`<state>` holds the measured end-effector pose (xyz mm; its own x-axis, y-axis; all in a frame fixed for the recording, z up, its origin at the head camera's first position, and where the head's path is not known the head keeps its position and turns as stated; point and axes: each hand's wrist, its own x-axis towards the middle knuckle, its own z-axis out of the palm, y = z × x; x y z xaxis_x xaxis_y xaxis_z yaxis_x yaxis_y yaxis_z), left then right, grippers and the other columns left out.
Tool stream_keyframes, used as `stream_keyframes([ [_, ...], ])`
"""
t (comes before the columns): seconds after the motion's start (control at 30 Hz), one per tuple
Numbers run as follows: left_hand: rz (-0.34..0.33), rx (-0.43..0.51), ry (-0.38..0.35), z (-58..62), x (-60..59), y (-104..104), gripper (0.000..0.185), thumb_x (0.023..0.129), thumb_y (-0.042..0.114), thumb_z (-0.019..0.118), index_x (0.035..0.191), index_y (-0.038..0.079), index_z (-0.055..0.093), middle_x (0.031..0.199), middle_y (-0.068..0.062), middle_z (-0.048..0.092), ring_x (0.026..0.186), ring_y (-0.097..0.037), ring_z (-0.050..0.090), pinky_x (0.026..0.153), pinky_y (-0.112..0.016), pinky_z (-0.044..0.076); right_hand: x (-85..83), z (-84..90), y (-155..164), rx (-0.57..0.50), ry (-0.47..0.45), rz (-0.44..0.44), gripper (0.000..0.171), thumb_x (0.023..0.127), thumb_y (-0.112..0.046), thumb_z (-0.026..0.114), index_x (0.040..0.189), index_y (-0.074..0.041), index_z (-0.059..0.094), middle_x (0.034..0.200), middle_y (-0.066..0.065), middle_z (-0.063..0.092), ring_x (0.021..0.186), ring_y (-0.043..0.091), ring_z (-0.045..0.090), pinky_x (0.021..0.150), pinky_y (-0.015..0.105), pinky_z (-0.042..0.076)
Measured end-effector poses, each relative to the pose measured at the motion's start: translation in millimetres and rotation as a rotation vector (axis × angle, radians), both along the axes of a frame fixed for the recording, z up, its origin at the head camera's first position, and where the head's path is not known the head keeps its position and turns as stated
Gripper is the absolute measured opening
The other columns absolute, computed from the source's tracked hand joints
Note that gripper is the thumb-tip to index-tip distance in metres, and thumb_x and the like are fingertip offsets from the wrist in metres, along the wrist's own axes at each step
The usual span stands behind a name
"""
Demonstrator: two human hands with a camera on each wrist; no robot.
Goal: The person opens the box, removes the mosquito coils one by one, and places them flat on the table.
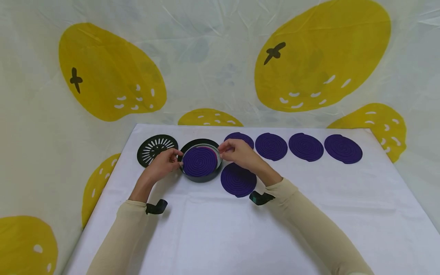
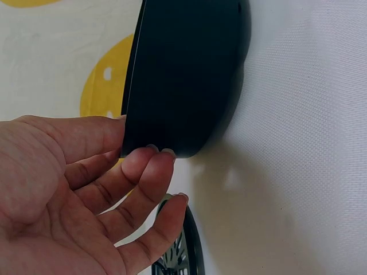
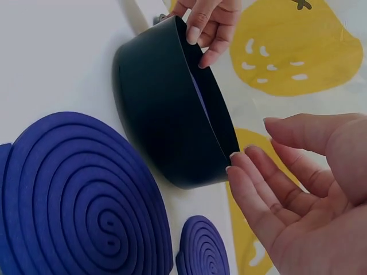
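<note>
Centre-left of the head view, on the white worktop (image 1: 213, 233), a round dark tin (image 1: 201, 176) is flanked by both hands. A purple spiral coil (image 1: 200, 161) is seen inside it, lying slightly tilted, its right edge riding near the rim. A pinkish sliver shows at that right edge; whether another piece lies beneath cannot be told.

Left hand (image 1: 164, 163): fingers loosely straight, tips resting against the tin's outer wall and rim, nothing clamped. Right hand (image 1: 238, 152): fingers extended and slightly spread, tips touching the rim at the opposite side, nothing pinched.

Judgement on the step: the coil would best be settled flat by light, even fingertip pressure from both sides, the tin being steadied at the wall so it is not slid. Such coils look brittle; pressing on one edge only could snap a ring.

A black slotted lid (image 1: 157, 149) lies just left of the tin. One loose coil (image 1: 238, 179) lies lower right, just beside the tin; four more are ranged in a row (image 1: 306, 147) towards the upper right.
</note>
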<state>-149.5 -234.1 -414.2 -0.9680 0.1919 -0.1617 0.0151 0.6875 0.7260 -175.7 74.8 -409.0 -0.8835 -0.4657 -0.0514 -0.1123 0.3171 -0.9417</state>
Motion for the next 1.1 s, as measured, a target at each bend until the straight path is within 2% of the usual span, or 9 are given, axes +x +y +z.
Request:
stream_keyframes([
  [0.2,0.001,-0.012,0.007,-2.7,0.9,1,0.034,0.095,0.009,0.069,0.128,0.003,0.061,0.088,-0.006,0.053,0.077,-0.02,0.05,0.065,-0.033,0.043,-3.5,-2.9,-7,-0.035,-0.002,0.02,0.034,0.092,-0.007,0.071,0.123,0.006,0.065,0.116,0.018,0.069,0.095,0.019,0.067,0.087,0.031,0.056],
  [0.5,0.004,-0.016,0.012,-3.6,0.8,1,0.034,0.095,0.009,0.069,0.128,0.003,0.061,0.089,-0.007,0.053,0.077,-0.02,0.051,0.066,-0.034,0.043,-10.0,-4.0,-20,-0.072,-0.037,0.041,0.037,0.091,0.0,0.073,0.125,0.009,0.061,0.127,0.027,0.064,0.114,0.031,0.067,0.091,0.033,0.056],
  [0.8,0.004,-0.008,0.016,-2.7,1.6,2,0.035,0.094,0.009,0.069,0.128,0.002,0.061,0.088,-0.007,0.053,0.076,-0.02,0.051,0.065,-0.033,0.043,-14.0,-5.1,-34,-0.046,-0.018,0.051,0.041,0.088,-0.002,0.076,0.125,0.009,0.061,0.127,0.026,0.064,0.111,0.031,0.065,0.091,0.031,0.054],
  [1.1,0.01,-0.02,0.009,-1.5,2.5,2,0.035,0.095,0.01,0.069,0.128,0.003,0.061,0.089,-0.007,0.054,0.077,-0.02,0.051,0.065,-0.034,0.043,-17.3,-7.0,-47,0.028,-0.006,0.064,0.043,0.089,-0.005,0.076,0.128,0.006,0.061,0.129,0.022,0.064,0.119,0.032,0.063,0.1,0.038,0.051],
])
